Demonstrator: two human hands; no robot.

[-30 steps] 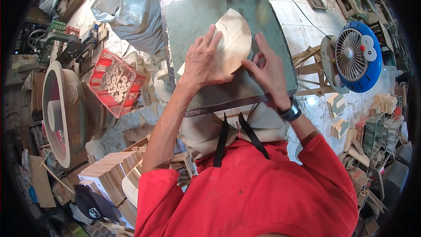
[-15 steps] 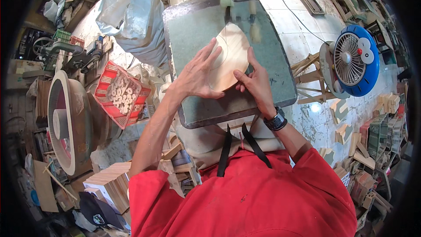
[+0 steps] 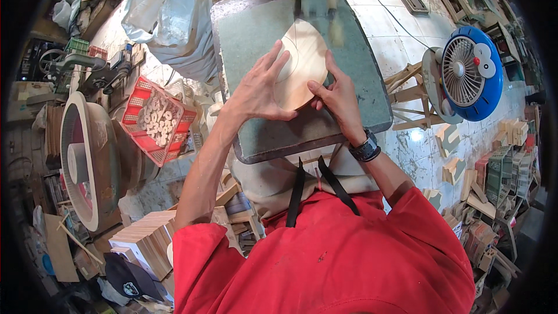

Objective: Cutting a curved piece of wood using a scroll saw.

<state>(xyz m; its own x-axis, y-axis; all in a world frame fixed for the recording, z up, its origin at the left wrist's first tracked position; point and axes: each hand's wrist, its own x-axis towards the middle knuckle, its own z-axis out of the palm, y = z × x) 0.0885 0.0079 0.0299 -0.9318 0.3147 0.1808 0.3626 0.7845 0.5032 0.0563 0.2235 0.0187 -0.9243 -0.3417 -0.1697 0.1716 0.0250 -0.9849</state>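
Note:
A pale wooden board [image 3: 305,64], pointed at its far end and rounded at the near end, lies flat on a grey-green machine table [image 3: 256,142]. A curved line is marked on its left part. A thin saw blade [image 3: 296,34] seems to meet it near the tip, under a dark, motion-smeared holder [image 3: 297,7]. My left hand [image 3: 261,84] holds the board's left side, fingers stretched along it and thumb at the near edge. My right hand [image 3: 337,96] grips the right edge, thumb on top and the other fingers curled, partly hidden.
Left of the table are a plastic-covered bulky object [image 3: 168,17], a red crate [image 3: 136,119] of small wooden rings and a large round machine part [image 3: 87,163]. A blue fan [image 3: 474,72] stands right. Stacked wood blocks [image 3: 142,238] sit lower left.
The whole view has shifted slightly, so the table sits a little higher in the picture. Both hands keep their hold on the board; any movement of the board on the table is very small.

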